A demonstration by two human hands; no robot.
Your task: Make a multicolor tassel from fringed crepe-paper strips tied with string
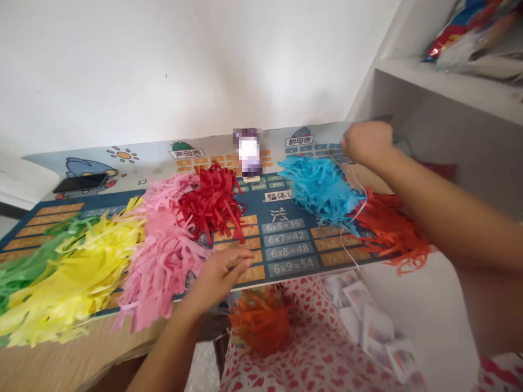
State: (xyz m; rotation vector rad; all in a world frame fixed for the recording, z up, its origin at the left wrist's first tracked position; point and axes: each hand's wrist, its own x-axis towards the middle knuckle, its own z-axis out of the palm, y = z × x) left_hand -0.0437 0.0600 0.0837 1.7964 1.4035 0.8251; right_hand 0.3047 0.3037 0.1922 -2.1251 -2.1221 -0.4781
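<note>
My left hand [223, 272] lies flat with fingers stretched out on the printed desk mat [286, 245], beside the pink paper tassel [163, 256]. My right hand [365, 142] is raised at the far right of the desk, fingers closed on a thin white string [354, 218] that hangs down past the blue tassel [321, 188] and the orange-red tassel [390, 228]. A dark red tassel [210, 201] sits in the middle. An orange tassel [259, 321] rests in my lap below the desk edge.
Yellow [81, 267] and green [24, 267] tassels lie at the left. A phone [79, 182] rests at the back left, a small blurred object [248, 152] stands at the back middle. A white shelf unit [445, 92] is at the right, small packets [376, 326] on the floor.
</note>
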